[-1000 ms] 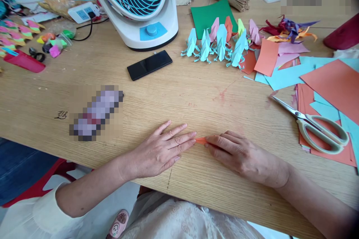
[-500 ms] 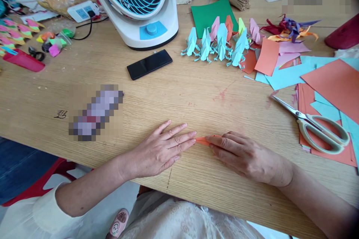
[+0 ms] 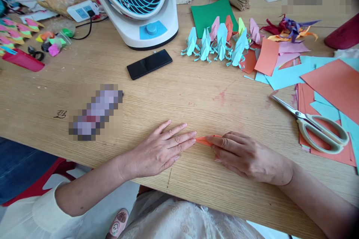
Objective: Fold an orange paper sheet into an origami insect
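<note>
A narrow piece of folded orange paper (image 3: 202, 140) lies on the wooden table between my hands. My left hand (image 3: 165, 147) rests flat with its fingers spread, its fingertips touching the paper's left tip. From the other side, my right hand (image 3: 246, 155) has its fingers pressed together on the paper, covering its right part. How far the paper runs under that hand is hidden.
Scissors (image 3: 311, 125) lie at the right on orange and blue paper sheets (image 3: 333, 86). Several folded paper figures (image 3: 221, 43) stand farther back beside a green sheet (image 3: 209, 13). A black phone (image 3: 149, 64) lies before the fan (image 3: 151, 11). A blurred object (image 3: 97, 114) lies left.
My right hand's fingertips have shifted very slightly right, and a little more of the orange paper shows. My left hand stays in place.
</note>
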`<state>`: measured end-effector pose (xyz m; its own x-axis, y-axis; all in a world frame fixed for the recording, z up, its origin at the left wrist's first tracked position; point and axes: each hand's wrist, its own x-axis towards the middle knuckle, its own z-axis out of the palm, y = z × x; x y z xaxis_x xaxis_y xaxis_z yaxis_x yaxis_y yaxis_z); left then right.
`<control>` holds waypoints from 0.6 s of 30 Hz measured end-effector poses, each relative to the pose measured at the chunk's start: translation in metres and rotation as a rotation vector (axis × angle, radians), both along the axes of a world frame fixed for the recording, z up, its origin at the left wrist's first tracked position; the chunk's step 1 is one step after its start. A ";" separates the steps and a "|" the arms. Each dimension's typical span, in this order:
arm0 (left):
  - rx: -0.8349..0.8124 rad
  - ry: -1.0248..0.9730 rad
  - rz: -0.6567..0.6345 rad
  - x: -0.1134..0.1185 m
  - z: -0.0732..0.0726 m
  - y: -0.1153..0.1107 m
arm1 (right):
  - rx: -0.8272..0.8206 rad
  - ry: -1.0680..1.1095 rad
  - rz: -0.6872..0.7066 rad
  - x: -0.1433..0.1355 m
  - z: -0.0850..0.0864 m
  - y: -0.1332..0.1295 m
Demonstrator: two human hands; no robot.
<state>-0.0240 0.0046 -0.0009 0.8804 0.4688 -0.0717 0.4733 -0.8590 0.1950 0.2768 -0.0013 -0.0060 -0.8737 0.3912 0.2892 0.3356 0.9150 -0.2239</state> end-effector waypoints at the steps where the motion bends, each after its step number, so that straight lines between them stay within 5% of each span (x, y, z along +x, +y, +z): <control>1: 0.001 -0.001 -0.001 0.000 0.000 0.000 | 0.002 0.004 -0.002 0.000 0.000 0.000; 18: 0.050 0.016 -0.014 0.001 0.001 0.000 | 0.005 -0.089 -0.027 0.001 -0.002 -0.005</control>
<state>-0.0229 0.0050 0.0005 0.8856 0.4602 -0.0629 0.4643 -0.8739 0.1439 0.2778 -0.0062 -0.0077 -0.8852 0.4137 0.2126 0.3784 0.9064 -0.1879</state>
